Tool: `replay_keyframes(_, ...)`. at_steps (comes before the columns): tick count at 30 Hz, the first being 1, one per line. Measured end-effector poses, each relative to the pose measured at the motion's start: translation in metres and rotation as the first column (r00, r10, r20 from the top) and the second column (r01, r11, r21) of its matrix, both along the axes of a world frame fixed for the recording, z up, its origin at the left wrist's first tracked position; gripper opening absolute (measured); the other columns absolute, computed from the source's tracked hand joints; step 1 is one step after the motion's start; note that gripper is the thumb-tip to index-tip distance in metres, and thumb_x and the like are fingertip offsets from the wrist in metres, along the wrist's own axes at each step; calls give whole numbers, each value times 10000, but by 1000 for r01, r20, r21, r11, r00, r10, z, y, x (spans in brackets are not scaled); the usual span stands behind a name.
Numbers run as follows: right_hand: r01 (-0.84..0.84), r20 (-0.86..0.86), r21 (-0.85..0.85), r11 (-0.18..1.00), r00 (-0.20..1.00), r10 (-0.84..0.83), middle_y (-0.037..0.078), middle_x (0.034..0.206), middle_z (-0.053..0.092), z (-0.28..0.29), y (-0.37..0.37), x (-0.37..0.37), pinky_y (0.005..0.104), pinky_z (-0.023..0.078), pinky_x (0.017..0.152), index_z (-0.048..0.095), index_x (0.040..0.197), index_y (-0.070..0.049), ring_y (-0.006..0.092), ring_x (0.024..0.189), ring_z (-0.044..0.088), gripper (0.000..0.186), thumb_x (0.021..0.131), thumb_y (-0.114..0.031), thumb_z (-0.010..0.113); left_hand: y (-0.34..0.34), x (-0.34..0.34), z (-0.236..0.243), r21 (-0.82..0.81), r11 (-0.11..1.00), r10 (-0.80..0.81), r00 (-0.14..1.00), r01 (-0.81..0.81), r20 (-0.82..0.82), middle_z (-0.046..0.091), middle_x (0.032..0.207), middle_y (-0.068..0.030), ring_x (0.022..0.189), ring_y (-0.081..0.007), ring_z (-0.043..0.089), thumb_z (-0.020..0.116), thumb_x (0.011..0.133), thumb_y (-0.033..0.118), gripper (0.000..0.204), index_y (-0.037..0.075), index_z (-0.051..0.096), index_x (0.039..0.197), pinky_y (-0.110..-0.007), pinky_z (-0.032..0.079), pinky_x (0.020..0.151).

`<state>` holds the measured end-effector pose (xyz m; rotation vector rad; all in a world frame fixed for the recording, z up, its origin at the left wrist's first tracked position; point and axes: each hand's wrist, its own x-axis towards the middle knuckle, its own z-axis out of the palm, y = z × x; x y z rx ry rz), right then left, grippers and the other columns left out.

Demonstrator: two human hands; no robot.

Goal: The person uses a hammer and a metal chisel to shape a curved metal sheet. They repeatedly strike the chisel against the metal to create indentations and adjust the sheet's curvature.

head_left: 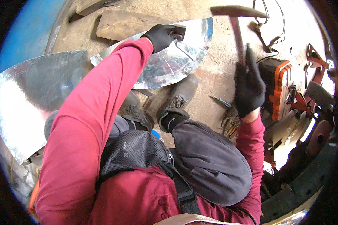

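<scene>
My right hand (248, 88), in a black glove, is closed around the handle of a hammer (239, 12), raised at the right with its head pointing away from me. My left hand (160, 38), also gloved, reaches forward over a curved, shiny piece of sheet metal (165, 69). Its fingers are closed on a dark flat metal piece (180, 29) at the sheet's far side; most of that piece is hidden by the glove. A thin bent line, perhaps a wire or a mark, shows on the sheet beside the left hand.
Another large metal sheet (37, 82) lies at the left. A wooden block (125, 24) sits beyond the curved sheet. On the right are an orange-and-black toolbox (281, 88), a screwdriver (221, 101), pliers (231, 123), red metal stands (316, 56) and black cables (283, 26).
</scene>
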<state>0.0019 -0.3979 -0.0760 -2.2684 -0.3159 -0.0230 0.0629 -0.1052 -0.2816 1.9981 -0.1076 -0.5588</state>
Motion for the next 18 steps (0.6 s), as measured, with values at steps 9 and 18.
replay_keyframes(9, -206, -225, -250, 946, 963, 151, 277, 1029, 713, -33, -17, -21, 400, 560, 719, 508, 1547, -143, 401, 885, 726, 559, 1011, -73, 649, -16, 5, 32, 212, 952, -239, 969, 222, 56, 776, 1122, -106, 1059, -230, 740, 655, 1003, 165, 242, 159, 747, 1227, -324, 546, 947)
replay_keyframes(18, 16, -50, 24, 1000, 999, -15, 161, 1446, 651, -7, -6, -6, 298, 541, 942, 539, 1510, 6, 138, 1162, 671, 510, 1012, 17, 649, -12, 4, 8, 66, 997, -39, 999, 42, -35, 780, 1183, -68, 1109, -158, 721, 671, 1009, 104, 279, 72, 714, 1284, -320, 551, 1004)
